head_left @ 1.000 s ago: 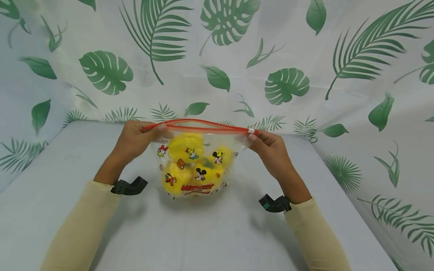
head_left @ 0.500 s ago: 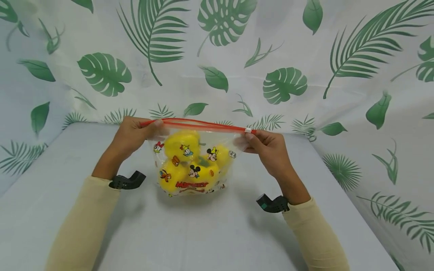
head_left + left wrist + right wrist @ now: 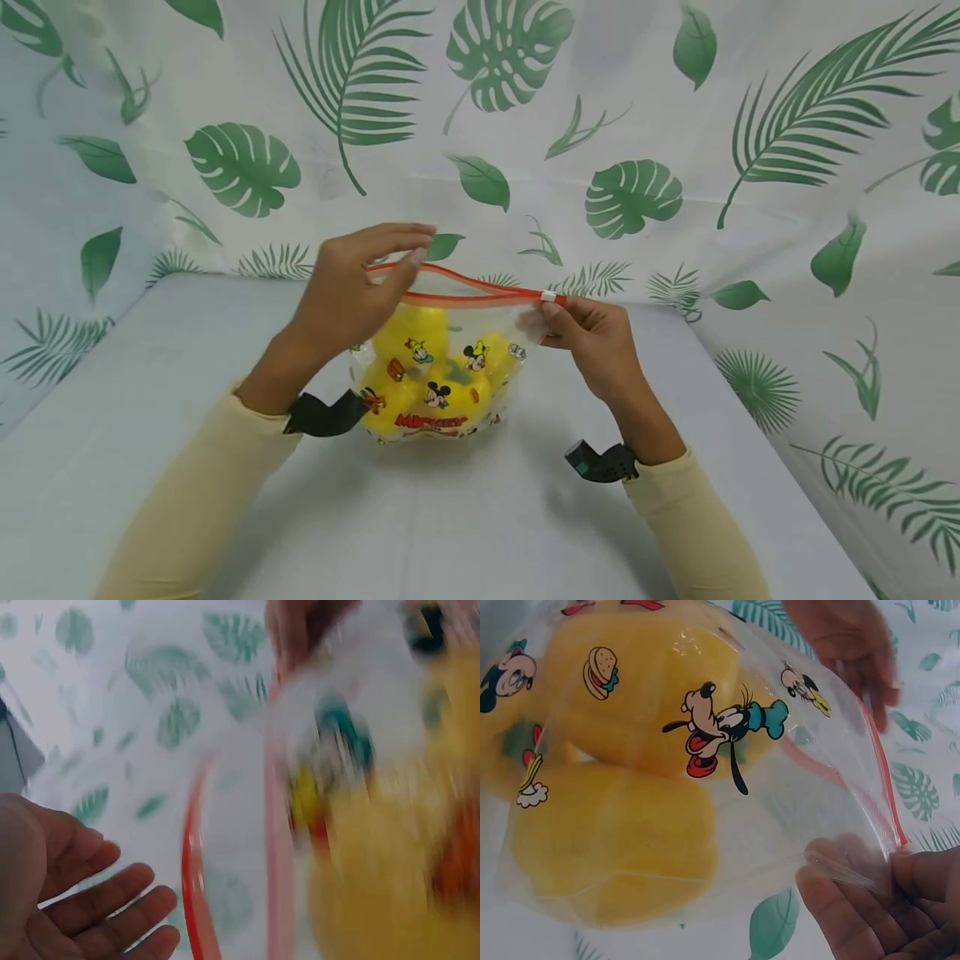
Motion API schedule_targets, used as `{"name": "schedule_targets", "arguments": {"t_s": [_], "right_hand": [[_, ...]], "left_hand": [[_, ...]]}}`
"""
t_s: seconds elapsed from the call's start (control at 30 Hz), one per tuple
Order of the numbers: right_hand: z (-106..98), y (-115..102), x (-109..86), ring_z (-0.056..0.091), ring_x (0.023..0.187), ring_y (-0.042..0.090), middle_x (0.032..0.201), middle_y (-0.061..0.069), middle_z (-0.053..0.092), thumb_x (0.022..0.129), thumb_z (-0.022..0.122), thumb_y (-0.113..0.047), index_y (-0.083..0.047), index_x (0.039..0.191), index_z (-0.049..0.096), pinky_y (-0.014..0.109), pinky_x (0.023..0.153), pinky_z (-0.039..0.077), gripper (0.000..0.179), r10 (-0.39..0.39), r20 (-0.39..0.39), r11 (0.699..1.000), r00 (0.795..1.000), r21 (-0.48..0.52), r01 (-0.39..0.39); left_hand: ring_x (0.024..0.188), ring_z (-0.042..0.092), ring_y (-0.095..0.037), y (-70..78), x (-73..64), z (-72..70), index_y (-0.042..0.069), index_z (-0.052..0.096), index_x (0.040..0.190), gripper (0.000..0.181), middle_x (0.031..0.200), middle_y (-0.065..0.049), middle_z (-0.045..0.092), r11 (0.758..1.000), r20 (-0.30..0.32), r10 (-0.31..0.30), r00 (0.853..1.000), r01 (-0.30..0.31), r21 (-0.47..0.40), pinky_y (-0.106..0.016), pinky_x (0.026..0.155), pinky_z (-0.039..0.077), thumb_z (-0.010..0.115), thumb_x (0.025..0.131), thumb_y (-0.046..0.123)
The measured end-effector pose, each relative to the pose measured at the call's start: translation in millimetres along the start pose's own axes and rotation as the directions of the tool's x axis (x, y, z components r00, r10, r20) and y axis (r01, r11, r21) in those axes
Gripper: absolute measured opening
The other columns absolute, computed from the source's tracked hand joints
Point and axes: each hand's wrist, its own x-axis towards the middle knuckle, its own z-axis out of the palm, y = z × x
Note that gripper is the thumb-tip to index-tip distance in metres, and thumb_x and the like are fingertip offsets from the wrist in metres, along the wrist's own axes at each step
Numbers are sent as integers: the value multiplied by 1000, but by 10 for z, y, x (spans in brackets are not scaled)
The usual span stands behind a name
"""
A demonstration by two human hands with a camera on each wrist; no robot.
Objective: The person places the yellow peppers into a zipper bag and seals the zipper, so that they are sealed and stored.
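A clear zipper bag (image 3: 431,422) printed with cartoon characters hangs over the table, its red-edged mouth (image 3: 465,302) parted on the left. Several yellow bell peppers (image 3: 619,832) fill it. My right hand (image 3: 603,346) pinches the bag's right top corner between thumb and fingers, right beside the white slider (image 3: 549,297). My left hand (image 3: 348,287) is raised at the left end of the mouth, overlapping it in the head view. In the left wrist view, the left hand's spread fingers (image 3: 124,889) stand apart from the red strip, holding nothing.
A white-covered table (image 3: 480,533) lies below the bag. Behind and beside it hangs a white cloth (image 3: 555,75) with green leaf prints. Black cameras are strapped to both wrists, the left one (image 3: 326,414) overlapping the bag's lower left.
My left hand has let go of the bag's left top corner and moved right and up over the mouth. The mouth gapes wider on that side. My right hand keeps its pinch.
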Motion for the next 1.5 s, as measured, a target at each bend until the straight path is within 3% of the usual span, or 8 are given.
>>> {"name": "schedule_targets", "arguments": {"t_s": [0.1, 0.2, 0.4, 0.6, 0.9, 1.17, 1.37, 1.5], "right_hand": [[-4, 5, -1, 70, 84, 20, 101, 15, 71, 96, 61, -20, 9, 117, 65, 32, 75, 56, 36, -3, 1, 1000, 1000, 4, 2], [-6, 5, 0, 70, 83, 20, 99, 14, 71, 96, 61, -20, 9, 116, 66, 33, 75, 56, 35, -10, 2, 1000, 1000, 13, 10], [10, -12, -7, 71, 85, 20, 96, 13, 72, 96, 62, -20, 9, 111, 68, 33, 76, 56, 33, -24, 18, 1000, 1000, 11, 24], [10, -17, -22, 71, 86, 18, 102, 17, 71, 96, 61, -18, 10, 112, 68, 32, 75, 56, 33, -53, 23, 999, 998, -12, 53], [8, -22, -22, 71, 86, 21, 96, 12, 73, 95, 61, -17, 9, 109, 69, 34, 76, 56, 30, -75, 51, 997, 996, 27, 73], [-7, -37, -34, 71, 83, 20, 94, 9, 73, 93, 64, -11, 11, 108, 68, 34, 74, 56, 27, -90, 3, 995, 996, 42, 90], [-3, -49, -37, 71, 80, 21, 89, 6, 73, 91, 65, -6, 14, 102, 69, 35, 74, 56, 24, -117, -22, 989, 993, 94, 118], [6, -46, -31, 71, 79, 21, 89, 7, 73, 91, 65, -4, 15, 101, 69, 36, 74, 56, 22, -130, -18, 984, 991, 116, 132]], "left_hand": [[114, 61, -17, 205, 79, 190, -1, 69, 117, 26, 117, -8, 68, 997, 79, 46, 996, -42, -58, -29, 95, 46, 62, 93, 7], [111, 62, -14, 301, 167, 362, -1, 69, 118, 26, 116, -8, 69, 991, 164, 29, 986, -7, -134, -26, 91, 49, 62, 94, 9], [108, 62, -11, 326, 321, 602, 2, 69, 118, 26, 116, -5, 69, 984, 277, -73, 958, 114, -138, -22, 90, 48, 58, 97, 13], [112, 61, -12, 310, 386, 757, 2, 68, 119, 28, 116, -6, 68, 987, 354, -64, 933, 111, -115, -22, 93, 46, 58, 98, 16], [97, 64, -9, 179, 351, 869, 3, 73, 112, 23, 105, -1, 71, 973, 364, -114, 924, 178, -148, -19, 84, 49, 65, 93, 14], [94, 62, -9, 175, 332, 912, 1, 73, 108, 21, 99, -2, 70, 971, 333, -67, 941, 138, -193, -18, 83, 49, 69, 89, 6], [91, 60, -9, 156, 336, 946, 0, 72, 112, 27, 99, -1, 68, 968, 365, -86, 927, 165, -189, -18, 80, 49, 71, 87, 13], [88, 61, -9, 153, 327, 952, 0, 73, 109, 26, 95, -1, 68, 971, 351, -76, 933, 150, -189, -18, 77, 50, 71, 87, 13]]}}
